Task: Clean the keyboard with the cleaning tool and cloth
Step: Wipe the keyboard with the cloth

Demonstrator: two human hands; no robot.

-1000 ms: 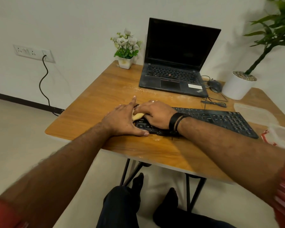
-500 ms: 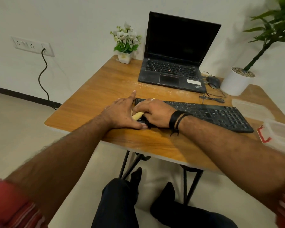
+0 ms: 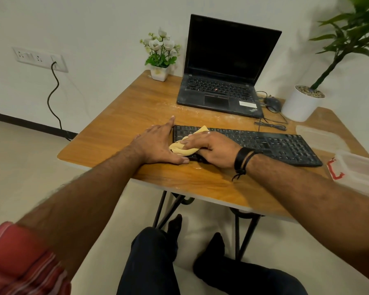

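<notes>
Right hand (image 3: pixel 211 149) presses a yellow cloth (image 3: pixel 184 148) onto the left end of the black keyboard (image 3: pixel 264 143), fingers curled over the bunched fabric and gripping it; a corner of the cloth pokes up past the knuckles toward the laptop (image 3: pixel 224 67). Two dark bands circle that wrist. Left hand (image 3: pixel 158 145) lies flat and spread on the wooden table (image 3: pixel 119 124), just beside the keyboard's left edge, index finger pointing away along that edge and thumb running along the near corner; it grasps nothing, and whether it touches the keyboard's side cannot be told. The cloth sits between the two hands, touching the right one and close against the left.

One keyboard lies across the middle of the table, tilted a little, with pale dust on the tabletop around it. One open laptop with a dark screen stands behind it. One black mouse (image 3: pixel 272 102) sits just right of the laptop, its cable looped nearby. Two plants: a small white flower pot (image 3: pixel 159 72) at the far left corner and a larger white planter (image 3: pixel 300 104) at the far right. Two clear plastic pieces rest at the right edge: a flat lid (image 3: pixel 320 138) and a container (image 3: pixel 360 169) with red marking.
</notes>
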